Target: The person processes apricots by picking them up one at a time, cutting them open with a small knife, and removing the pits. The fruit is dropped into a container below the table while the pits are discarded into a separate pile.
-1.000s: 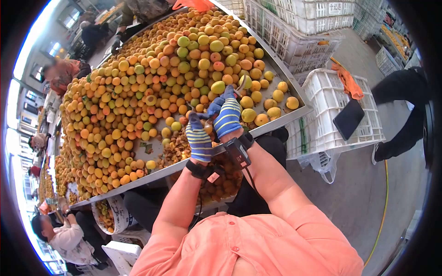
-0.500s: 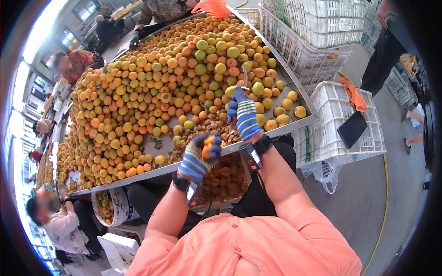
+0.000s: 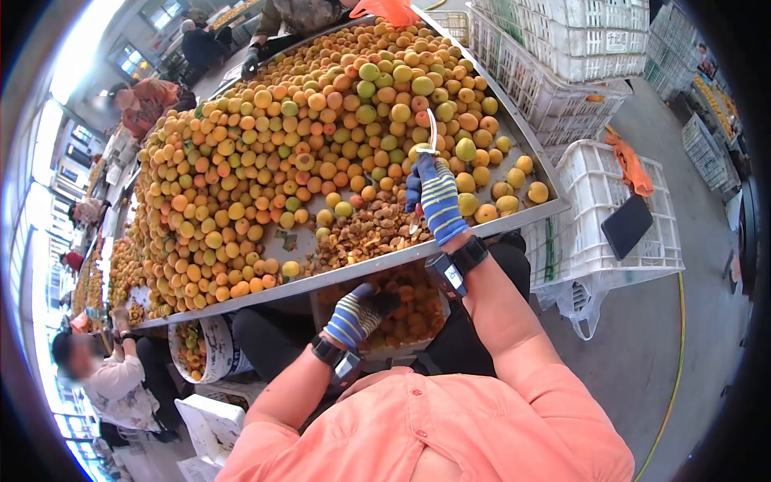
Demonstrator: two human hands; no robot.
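Observation:
My right hand [image 3: 427,186], in a blue and yellow striped glove, is closed around a knife whose curved blade [image 3: 434,130] points up over the fruit. Around it spreads a large heap of apricots [image 3: 241,185] on a metal-edged table [image 3: 313,280]. Just below and left of that hand lies a pile of brown pits and scraps [image 3: 373,233]. My left hand [image 3: 360,315], gloved alike, is below the table edge with thumb and fingers apart. Under it stands a crate holding orange apricot pieces [image 3: 409,309]. Both wrists carry black straps with small devices.
White plastic crates [image 3: 554,104] are stacked at the right. On a nearer crate [image 3: 578,177] lie a dark tablet [image 3: 626,227] and an orange glove [image 3: 630,165]. A white bucket [image 3: 215,353] of fruit stands left of my legs. Other people sit around the table.
My left hand has moved down from above the table edge to over the crate and opened; the orange apricot pieces have left it. My right hand still holds the knife over the heap.

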